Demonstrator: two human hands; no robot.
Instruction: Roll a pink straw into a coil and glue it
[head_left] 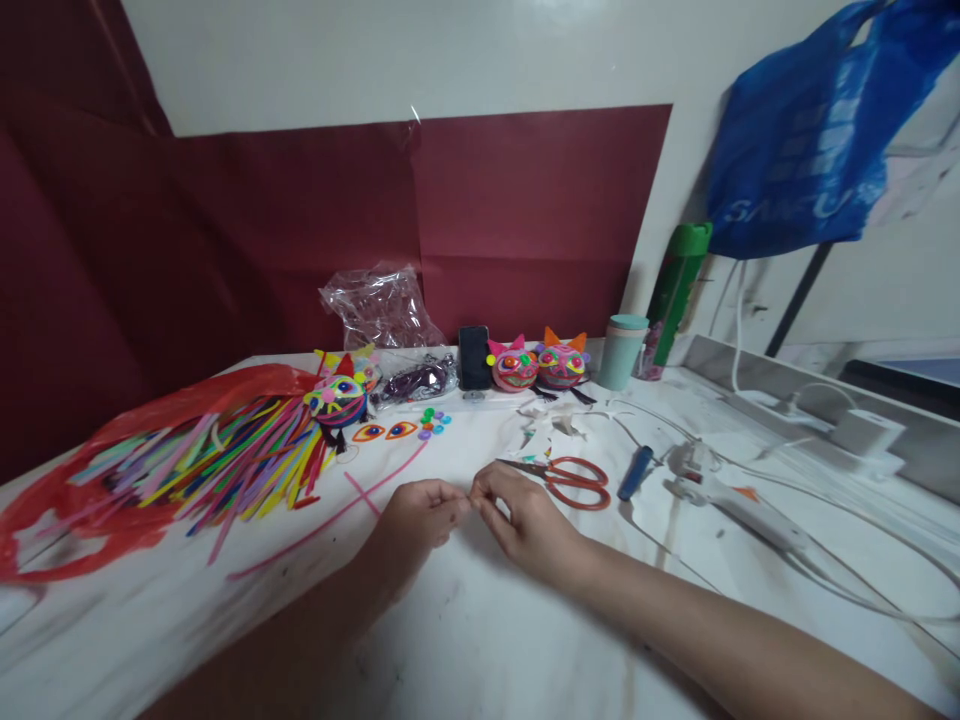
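From the head view, the left hand (pixel 421 518) and right hand (pixel 525 522) rest on the white surface (pixel 480 640), fingertips meeting between them. Each grip is pinched narrow; what they pinch is too small to tell. A pink strip (pixel 330 515) lies just left of the left hand. Red scissors (pixel 574 480) lie near the right hand, with a blue pen (pixel 636 472) beside them.

Three painted cat masks (pixel 516 367), orange-handled scissors (pixel 574 481), a white glue gun (pixel 731 500) and a teal cup (pixel 622 351) sit on the white surface (pixel 480 640); a blue bag (pixel 810 140) hangs behind.
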